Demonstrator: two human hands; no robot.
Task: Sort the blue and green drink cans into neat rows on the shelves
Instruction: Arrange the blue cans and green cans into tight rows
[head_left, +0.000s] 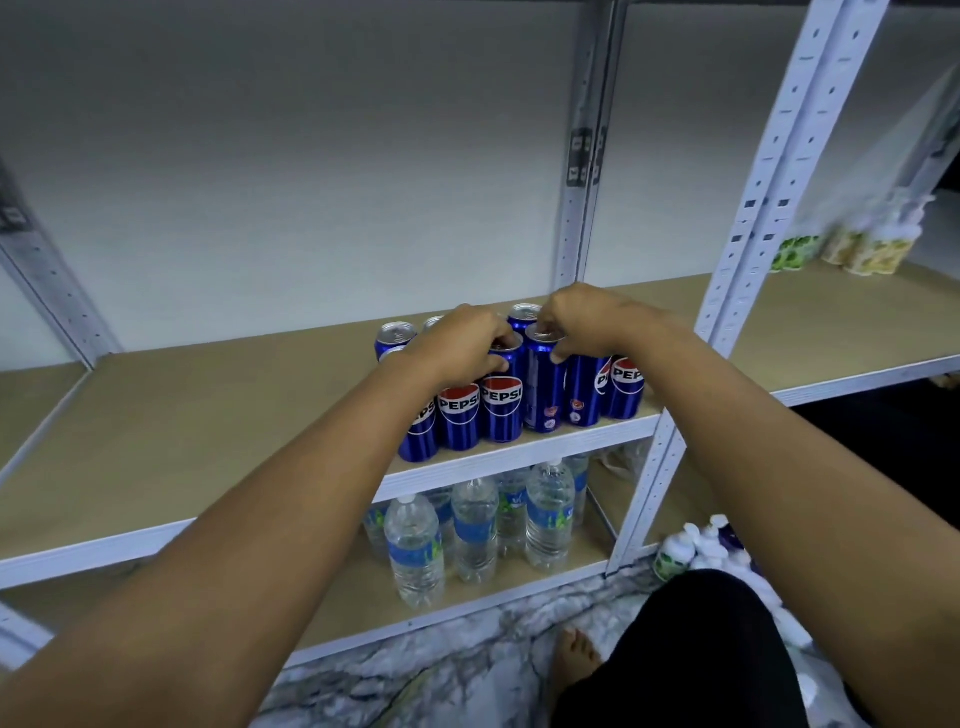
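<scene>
A stockroom or small shop: white slotted shelving (524, 457) holds Pepsi cans (501, 410), with water bottles (475, 525) beneath.

Bare tan wooden shelf board (197, 415) lies open left of the clustered blue Pepsi cans (501, 410); the white perforated steel upright (670, 447) blocks their right.

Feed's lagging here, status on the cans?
Left hand and right hand each grip a blue can top. Blue cans clustered at shelf front. Nothing blocking.
</scene>
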